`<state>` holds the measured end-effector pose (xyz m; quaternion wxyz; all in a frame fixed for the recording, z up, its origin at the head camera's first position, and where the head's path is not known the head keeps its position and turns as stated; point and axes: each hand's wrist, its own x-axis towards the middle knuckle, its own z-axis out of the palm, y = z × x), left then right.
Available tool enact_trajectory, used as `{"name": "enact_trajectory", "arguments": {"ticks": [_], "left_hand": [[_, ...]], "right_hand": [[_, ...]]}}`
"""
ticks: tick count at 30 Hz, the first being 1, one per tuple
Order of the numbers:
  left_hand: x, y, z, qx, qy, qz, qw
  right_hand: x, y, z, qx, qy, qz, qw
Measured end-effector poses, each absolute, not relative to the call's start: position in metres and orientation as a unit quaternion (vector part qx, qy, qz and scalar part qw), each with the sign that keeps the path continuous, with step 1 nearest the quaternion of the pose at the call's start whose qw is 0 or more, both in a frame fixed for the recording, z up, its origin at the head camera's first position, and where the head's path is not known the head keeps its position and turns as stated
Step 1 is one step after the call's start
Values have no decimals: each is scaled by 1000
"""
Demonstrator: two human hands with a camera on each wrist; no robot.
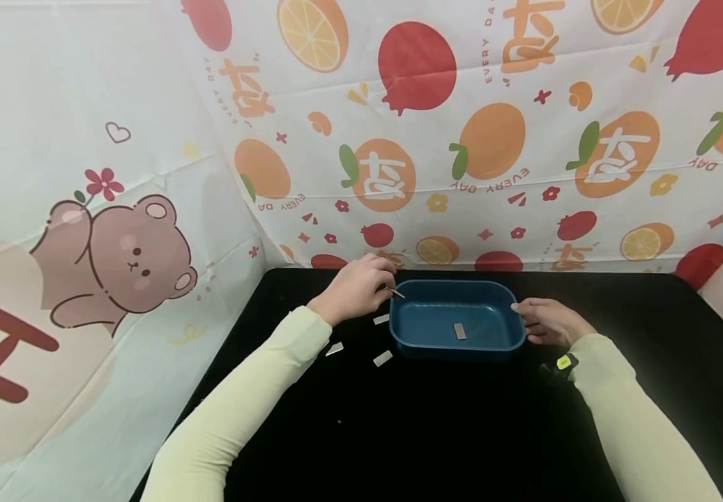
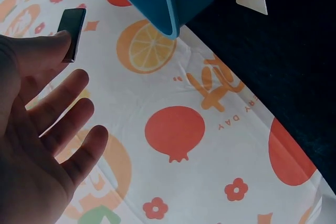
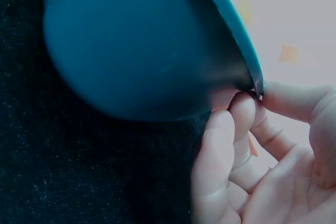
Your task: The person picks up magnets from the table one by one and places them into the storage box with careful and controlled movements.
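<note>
Basin (image 1: 424, 322), blue and open-topped, stood near the far edge of a black table (image 1: 436, 432). Left hand (image 1: 359, 286): the thumb and a finger pinched a small rectangular metallic piece (image 2: 73, 22) at the basin's left end; the left wrist view showed this piece apart from the basin, the other fingers spread. Right hand (image 1: 551, 322): the thumb and fingertips pinched the basin's right rim (image 3: 245, 48). A second piece (image 1: 459, 331) lay on the basin floor, midway along its length and toward the near wall. Three similar pieces rested on the table: an upper piece (image 1: 381, 319) just beside the basin's left wall, a lower piece (image 1: 383, 358) near its front-left corner, and an outlying piece (image 1: 334, 348) farther left. Pale yellow-green sleeves (image 1: 248, 411) covered both arms. Behind the table hung a fruit-printed cloth (image 1: 424, 136); at left, a pale cloth (image 1: 22, 139) bore a brown bear (image 1: 138, 258).
</note>
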<state>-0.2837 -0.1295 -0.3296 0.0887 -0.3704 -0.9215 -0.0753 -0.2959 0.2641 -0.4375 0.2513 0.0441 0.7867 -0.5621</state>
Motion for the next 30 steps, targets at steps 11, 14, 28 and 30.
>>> {"name": "enact_trajectory", "arguments": {"ticks": [11, 14, 28, 30], "left_hand": [[-288, -110, -326, -398, -912, -42, 90], [-289, -106, -325, -402, -911, -31, 92], [-295, -90, -328, -403, -912, -8, 80], [-297, -88, -329, -401, -913, -6, 79]], "right_hand": [[-298, 268, -438, 51, 783, -564, 257], [-298, 267, -438, 47, 780, -568, 258], [-301, 267, -441, 53, 781, -567, 257], [-301, 266, -441, 52, 781, -567, 257]]}}
